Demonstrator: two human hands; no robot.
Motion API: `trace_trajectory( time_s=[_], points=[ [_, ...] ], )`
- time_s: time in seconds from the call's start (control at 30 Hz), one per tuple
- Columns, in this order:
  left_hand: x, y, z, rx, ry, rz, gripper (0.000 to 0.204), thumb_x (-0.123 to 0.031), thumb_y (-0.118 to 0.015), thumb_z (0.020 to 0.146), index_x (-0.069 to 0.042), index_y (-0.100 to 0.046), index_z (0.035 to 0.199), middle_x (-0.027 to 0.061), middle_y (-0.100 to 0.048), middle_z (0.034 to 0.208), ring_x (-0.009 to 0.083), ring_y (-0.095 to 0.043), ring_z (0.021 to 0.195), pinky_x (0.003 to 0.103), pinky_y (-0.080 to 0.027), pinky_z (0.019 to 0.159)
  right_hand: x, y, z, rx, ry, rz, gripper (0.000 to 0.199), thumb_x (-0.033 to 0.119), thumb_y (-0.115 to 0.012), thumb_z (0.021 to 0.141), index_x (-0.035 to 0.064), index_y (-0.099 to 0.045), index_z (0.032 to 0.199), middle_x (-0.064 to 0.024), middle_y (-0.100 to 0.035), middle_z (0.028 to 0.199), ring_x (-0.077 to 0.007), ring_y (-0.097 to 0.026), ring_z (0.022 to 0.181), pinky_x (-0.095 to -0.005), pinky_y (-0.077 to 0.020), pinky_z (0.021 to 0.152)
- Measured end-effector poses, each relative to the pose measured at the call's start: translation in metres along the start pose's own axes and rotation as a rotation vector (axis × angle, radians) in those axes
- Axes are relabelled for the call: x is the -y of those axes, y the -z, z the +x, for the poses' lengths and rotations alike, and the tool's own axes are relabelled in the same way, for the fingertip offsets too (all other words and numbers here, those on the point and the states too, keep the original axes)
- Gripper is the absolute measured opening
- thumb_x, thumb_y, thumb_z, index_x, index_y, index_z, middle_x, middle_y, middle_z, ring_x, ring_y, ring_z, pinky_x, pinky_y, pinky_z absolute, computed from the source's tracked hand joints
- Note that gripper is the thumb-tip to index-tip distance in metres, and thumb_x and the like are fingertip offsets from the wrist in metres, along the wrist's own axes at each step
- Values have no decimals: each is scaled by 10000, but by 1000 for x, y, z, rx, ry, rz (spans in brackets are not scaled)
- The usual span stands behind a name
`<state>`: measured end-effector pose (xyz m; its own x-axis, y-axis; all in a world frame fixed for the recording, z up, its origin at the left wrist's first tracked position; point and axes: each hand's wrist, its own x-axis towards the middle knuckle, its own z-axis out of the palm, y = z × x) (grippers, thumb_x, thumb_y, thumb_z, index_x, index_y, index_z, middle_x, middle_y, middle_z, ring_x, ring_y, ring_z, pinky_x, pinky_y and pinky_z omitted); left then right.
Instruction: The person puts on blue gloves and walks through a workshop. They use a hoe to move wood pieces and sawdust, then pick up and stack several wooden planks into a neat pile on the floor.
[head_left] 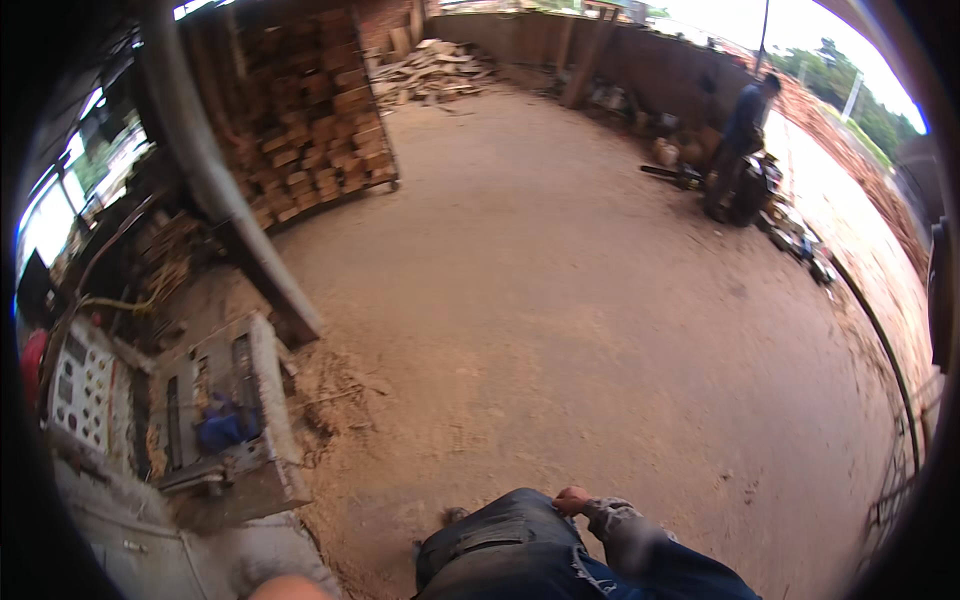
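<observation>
Denim, dark blue and creased, lies under the right hand (573, 500): the fingers (566, 497) are curled narrow against the top of the person's own thigh (505, 545), holding nothing, with a grey sleeve (620, 525) running back from the wrist. The left hand cannot be told; only a bare, blurred patch of skin (290, 588) shows at the lower edge, well left of the fingers, so its grip cannot be told either.

Just ahead of the fingers the ground is packed brown earth (590, 300), with sawdust (345, 400) heaped to their left. Further left stands a grey woodworking machine (235, 410) (something blue lies on its bed), and beside that a pale control panel (80, 385) with rows of buttons. A thick grey duct pipe (205, 170) slants up from the machine. Far ahead and left, cut timber blocks (320, 120) are stacked high. Far ahead to the right, another person (740, 135) in blue stands by dark equipment.
</observation>
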<state>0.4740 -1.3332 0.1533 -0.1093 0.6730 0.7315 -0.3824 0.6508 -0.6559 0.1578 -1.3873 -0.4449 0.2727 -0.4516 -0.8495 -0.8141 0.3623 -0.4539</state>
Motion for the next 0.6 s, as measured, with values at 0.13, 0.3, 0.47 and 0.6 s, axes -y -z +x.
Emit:
trace_trajectory(
  time_s=[0.13,0.3,0.47,0.6],
  points=[
    [-47,42,-45,54,604,264,235,-372,-547,921,-149,-523,993,-1,-448,774,147,-465,636,312,-398,541,62,-5,17,-123,104,-84,361,372,-580,860,78,-725,1010,-80,-718,790,-182,-696,693,-328,-559,662],
    [-12,101,-81,91,860,-5,55,-129,-638,760,-75,-644,754,16,-604,707,158,-568,548,281,-455,535,92,21,42,55,-2,-132,387,380,-591,859,53,-717,1022,-93,-722,862,-181,-703,758,-308,-574,676],
    [27,109,-93,212,856,85,47,-84,-639,785,-67,-679,768,18,-609,692,149,-561,565,269,-433,540,171,49,116,162,2,-326,395,362,-586,851,12,-707,989,-89,-722,850,-183,-698,737,-314,-571,659],
    [65,124,-112,478,1042,-415,126,-136,-596,906,-80,-687,840,17,-615,786,159,-566,656,319,-425,622,256,73,195,167,159,-440,384,361,-588,837,12,-719,928,-85,-718,783,-188,-693,691,-326,-561,630]
  ],
)
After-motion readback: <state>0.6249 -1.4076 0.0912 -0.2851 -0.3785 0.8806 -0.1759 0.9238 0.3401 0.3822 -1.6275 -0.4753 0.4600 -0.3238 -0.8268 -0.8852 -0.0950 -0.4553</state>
